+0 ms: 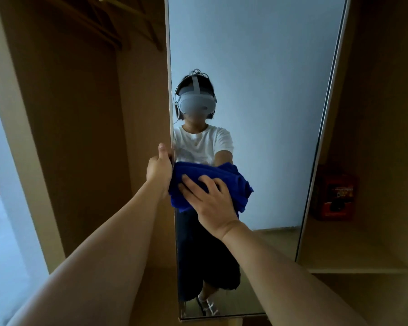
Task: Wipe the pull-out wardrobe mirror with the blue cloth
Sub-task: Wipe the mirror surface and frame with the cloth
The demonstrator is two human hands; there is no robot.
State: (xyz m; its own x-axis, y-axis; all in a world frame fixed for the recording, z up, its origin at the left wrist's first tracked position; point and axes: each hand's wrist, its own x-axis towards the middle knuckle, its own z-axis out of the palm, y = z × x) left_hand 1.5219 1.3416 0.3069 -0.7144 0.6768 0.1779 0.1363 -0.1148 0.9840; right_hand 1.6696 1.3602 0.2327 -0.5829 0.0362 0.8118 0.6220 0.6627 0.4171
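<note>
Straight ahead of you stands the pull-out mirror [257, 78], a tall panel drawn out of the wooden wardrobe [80, 137] and tilted a little in the wide-angle view. Your left hand [159, 169] is at the mirror's left edge, around mid-height, its grip clamped on that edge with the thumb pointing up along the frame and the fingers wrapped round behind it. Your right hand [211, 200] lies on the blue cloth [236, 182], which is bunched into a thick wad and pressed flat against the glass just beside your left hand; the cloth touches that hand's knuckle side. The right fingers [191, 183] are spread apart and fairly straight over the fabric, pressing it rather than gripping it. Both your bare forearms reach in from the bottom of the view. Glass above the cloth reflects a person in a white shirt, dark wide trousers and a headset, against a pale wall. To the right of the mirror, inside the wardrobe, a red box [335, 196] sits on a shelf [353, 260] in shadow. Up at the top left, wooden hangers [127, 22] hang in the left compartment.
</note>
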